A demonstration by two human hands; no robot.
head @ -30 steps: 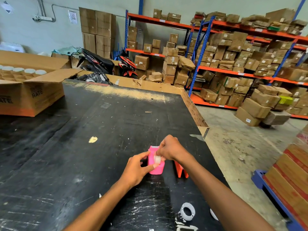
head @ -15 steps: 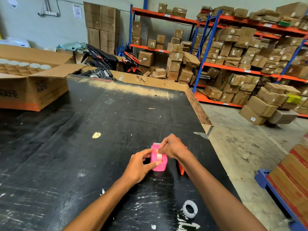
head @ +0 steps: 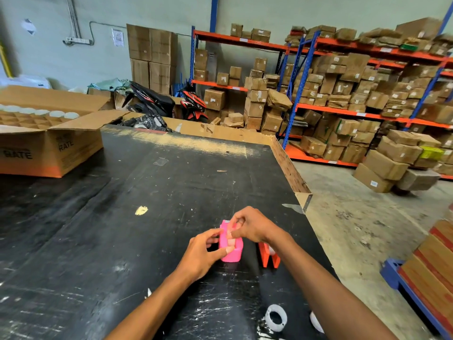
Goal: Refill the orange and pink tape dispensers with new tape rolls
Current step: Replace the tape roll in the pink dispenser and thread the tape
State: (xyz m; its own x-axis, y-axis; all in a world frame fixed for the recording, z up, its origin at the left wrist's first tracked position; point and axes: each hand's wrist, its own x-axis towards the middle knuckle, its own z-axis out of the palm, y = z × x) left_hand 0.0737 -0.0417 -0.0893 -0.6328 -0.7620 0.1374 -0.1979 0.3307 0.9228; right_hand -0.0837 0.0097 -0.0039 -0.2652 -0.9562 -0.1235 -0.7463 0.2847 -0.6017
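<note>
Both your hands close on the pink dispenser [head: 230,246], which stands upright on the black table [head: 122,241]. Your right hand [head: 252,227] pinches narrowly at its top, thumb and forefinger nearly together on what looks like a pale tape end; I cannot tell whether the tape has caught. Your left hand [head: 201,256] grips the body from the side, fingers half curled. If the pinch slips, the tape may snap back onto the roll or stick to itself. Just right of your fingers stands the orange dispenser [head: 268,257], easy to knock with your wrist. Nearer you lie a tape roll [head: 277,317] and a second roll [head: 316,322], partly hidden.
</note>
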